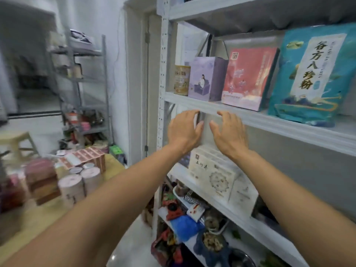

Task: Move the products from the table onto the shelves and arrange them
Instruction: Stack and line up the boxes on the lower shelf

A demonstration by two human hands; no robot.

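The left hand (184, 132) curls its fingers round the left edge of a pale box (207, 132) standing on cream cartons (213, 176) at the left end of the shelf (183, 178). The right hand (229, 133) is spread open beside it. It looks best squared flush with the shelf's front edge. The blue bag (312, 74) reads 谷方八珍粉.

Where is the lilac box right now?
Upper middle of the head view: the lilac box stands on the white shelf, between the gold tin to its left and the pink box to its right.
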